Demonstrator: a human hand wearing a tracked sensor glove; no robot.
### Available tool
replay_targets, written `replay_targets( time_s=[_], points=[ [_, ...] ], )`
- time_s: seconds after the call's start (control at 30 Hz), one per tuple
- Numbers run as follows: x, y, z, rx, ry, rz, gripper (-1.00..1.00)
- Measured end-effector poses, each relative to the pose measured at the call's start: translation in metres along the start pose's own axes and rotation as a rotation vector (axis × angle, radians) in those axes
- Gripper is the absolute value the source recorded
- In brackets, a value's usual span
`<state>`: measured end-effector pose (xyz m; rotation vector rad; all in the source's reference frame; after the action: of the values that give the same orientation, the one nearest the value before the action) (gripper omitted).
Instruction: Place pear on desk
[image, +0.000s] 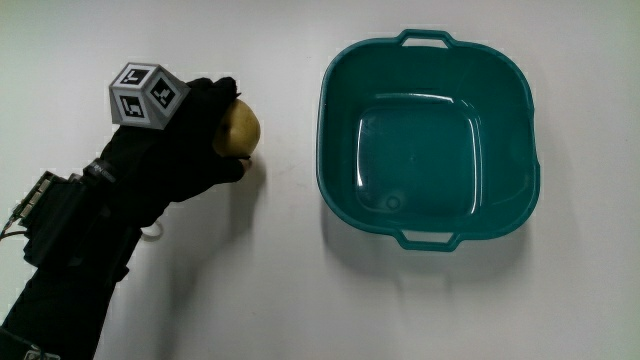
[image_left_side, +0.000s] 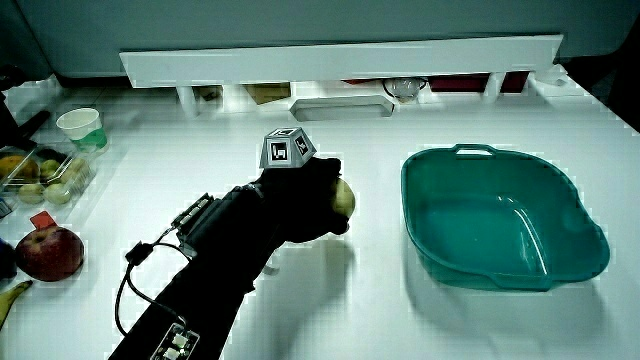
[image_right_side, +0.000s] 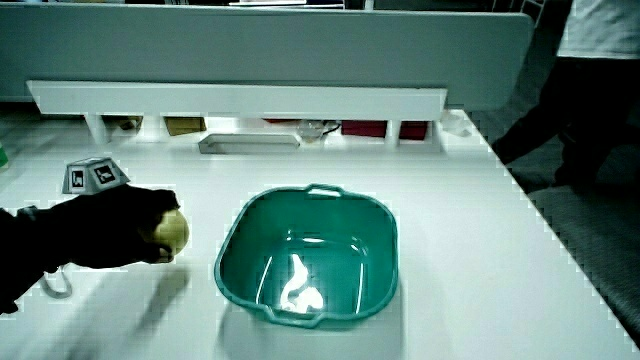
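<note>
A yellow-green pear (image: 240, 130) is held in the black gloved hand (image: 205, 135), whose fingers curl around it beside the teal basin (image: 345, 185). In both side views the pear (image_left_side: 344, 199) (image_right_side: 171, 232) sits in the hand (image_left_side: 305, 205) (image_right_side: 135, 232) just above the white desk (image: 290, 290), with a shadow under it. The patterned cube (image: 147, 95) rides on the back of the hand. The basin (image_left_side: 500, 215) (image_right_side: 310, 260) holds nothing.
In a side view a red apple (image_left_side: 47, 252), a clear box of fruit (image_left_side: 45, 172) and a paper cup (image_left_side: 80, 125) stand at the desk's edge beside the forearm. A low white partition (image_left_side: 340, 60) with a small tray (image_left_side: 340, 105) before it runs along the desk.
</note>
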<state>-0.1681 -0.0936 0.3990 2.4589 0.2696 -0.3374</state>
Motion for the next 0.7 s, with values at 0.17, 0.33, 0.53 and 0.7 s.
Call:
replay_targets(
  time_s=[0.17,0.33,0.53,0.7],
  points=[
    [-0.007,0.009,-0.011,-0.035,-0.004,0.018,0.00],
    [-0.010,0.014,-0.016,-0.054,-0.019,0.029,0.00],
    [-0.012,0.021,-0.019,-0.105,-0.027,0.054,0.00],
    [-0.021,0.023,-0.021,-0.139,-0.094,0.070,-0.05]
  ],
)
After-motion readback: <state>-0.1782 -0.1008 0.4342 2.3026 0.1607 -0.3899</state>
